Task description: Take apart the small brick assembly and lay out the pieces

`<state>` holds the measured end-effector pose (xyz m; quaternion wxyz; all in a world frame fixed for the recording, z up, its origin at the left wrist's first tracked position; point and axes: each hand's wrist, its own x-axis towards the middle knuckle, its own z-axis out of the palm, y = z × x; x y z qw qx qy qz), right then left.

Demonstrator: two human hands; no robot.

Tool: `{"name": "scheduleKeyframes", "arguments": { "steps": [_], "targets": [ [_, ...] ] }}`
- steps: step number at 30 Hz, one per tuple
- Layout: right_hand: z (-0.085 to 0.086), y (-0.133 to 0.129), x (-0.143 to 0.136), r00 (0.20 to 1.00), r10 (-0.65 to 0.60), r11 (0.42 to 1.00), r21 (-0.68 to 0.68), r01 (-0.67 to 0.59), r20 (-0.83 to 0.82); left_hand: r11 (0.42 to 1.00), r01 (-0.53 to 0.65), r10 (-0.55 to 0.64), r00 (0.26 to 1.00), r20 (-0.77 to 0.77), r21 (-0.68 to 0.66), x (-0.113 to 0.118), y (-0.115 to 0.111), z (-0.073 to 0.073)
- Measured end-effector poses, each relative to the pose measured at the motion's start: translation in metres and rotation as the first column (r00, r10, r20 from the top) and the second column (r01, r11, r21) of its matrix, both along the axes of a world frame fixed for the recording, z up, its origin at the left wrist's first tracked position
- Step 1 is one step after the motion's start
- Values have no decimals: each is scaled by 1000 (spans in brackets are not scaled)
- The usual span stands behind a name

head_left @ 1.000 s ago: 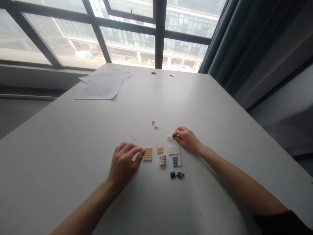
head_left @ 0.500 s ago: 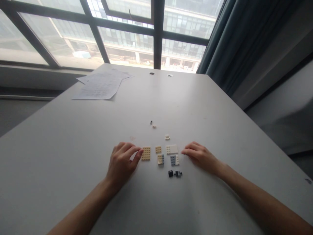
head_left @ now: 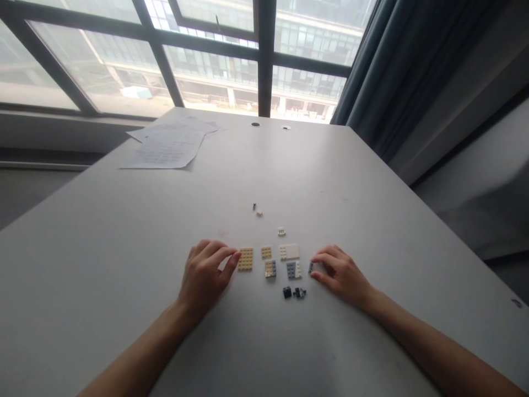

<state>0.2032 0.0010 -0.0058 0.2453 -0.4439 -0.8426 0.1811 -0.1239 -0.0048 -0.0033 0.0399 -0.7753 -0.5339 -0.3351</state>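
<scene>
My left hand (head_left: 207, 270) rests on the table, thumb and forefinger pinched at the left edge of a tan studded toy-brick plate (head_left: 246, 259). Between the thumb and forefinger of my right hand (head_left: 339, 271) is a small grey toy brick (head_left: 311, 268), partly covered by the fingertips. From the tan plate towards it lie a smaller tan plate (head_left: 266, 252), a tan-and-grey brick piece (head_left: 270, 269), a white plate (head_left: 291, 252) and a grey-and-white piece (head_left: 293, 270). Nearer me are a black brick (head_left: 287, 293) and a dark jointed piece (head_left: 300, 293).
A white studded piece (head_left: 281, 231) lies beyond the group, with a small white piece (head_left: 259, 213) and a tiny dark piece (head_left: 254, 206) farther off. Printed papers (head_left: 165, 146) overlap at the white table's far left. Windows and a dark curtain (head_left: 384, 71) stand behind.
My right hand has shifted slightly, its thumb and forefinger now apart, with the small grey brick showing between them. My left hand stays at the tan plate. The view has shifted slightly.
</scene>
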Motion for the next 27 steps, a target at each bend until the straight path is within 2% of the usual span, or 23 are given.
{"name": "scheduleKeyframes", "arguments": {
  "steps": [9, 14, 19, 21, 24, 27],
  "targets": [
    [5, 4, -6, 996, 88, 995, -51, -86, 34, 1000, 6, -6, 1000, 6, 8, 0, 0, -1],
    [18, 28, -19, 999, 52, 997, -51, -53, -16, 1000, 11, -11, 1000, 18, 0, 2, 0, -1],
    [33, 83, -78, 997, -8, 1000, -26, 6, -79, 1000, 11, -10, 999, 30, -9, 2, -1, -1],
    [34, 107, -108, 999, -33, 999, -44, 32, -39, 1000, 8, -7, 999, 37, -17, 1, -2, -1],
    [30, 136, -144, 991, -91, 994, -44, 96, 95, 999, 3, -2, 999, 54, -32, 1, -3, 0],
    [21, 154, -165, 979, -137, 988, -47, 145, 151, 999, -1, 5, 997, 76, -45, 2, -4, 0]
  ]
}}
